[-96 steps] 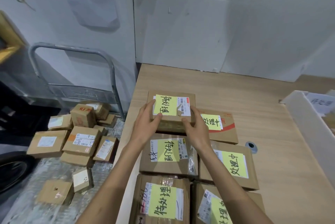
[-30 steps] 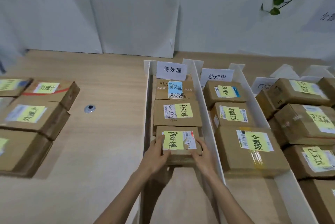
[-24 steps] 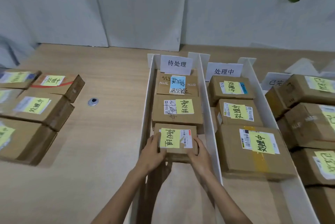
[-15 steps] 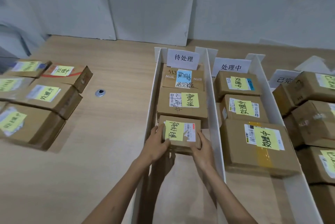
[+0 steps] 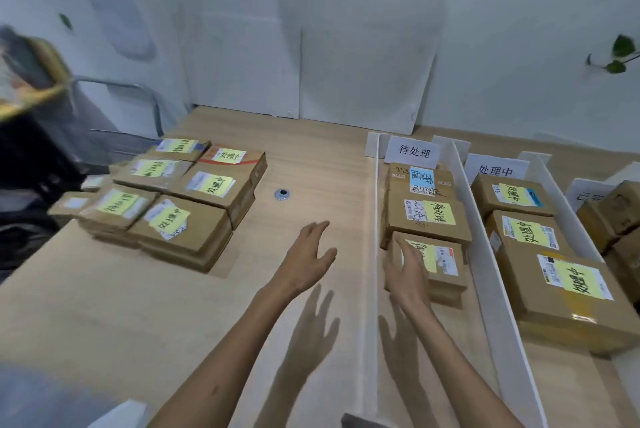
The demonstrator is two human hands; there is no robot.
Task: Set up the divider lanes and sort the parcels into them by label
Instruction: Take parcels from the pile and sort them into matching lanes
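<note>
Left hand (image 5: 306, 259) open, empty, over worktop (image 5: 294, 157). Right hand (image 5: 407, 271) open, fingers spread over small parcel (image 5: 440, 263) in leftmost lane; white divider (image 5: 371, 254) between hands.

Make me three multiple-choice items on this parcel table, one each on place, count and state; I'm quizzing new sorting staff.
1. Where is the small metal disc?
A. on bare table between the unsorted pile and the lanes
B. inside a lane
C. on a parcel

2. How many parcels lie in the lane with the 待处理 sign?
A. one
B. three
C. five

3. What are the hands doing?
A. both gripping a parcel
B. both open, holding nothing
C. one lifting a divider

Answers: 1 A, it sits on wood right of the unsorted pile. 2 B, three in a row. 3 B, left hand and right hand have spread fingers.
</note>
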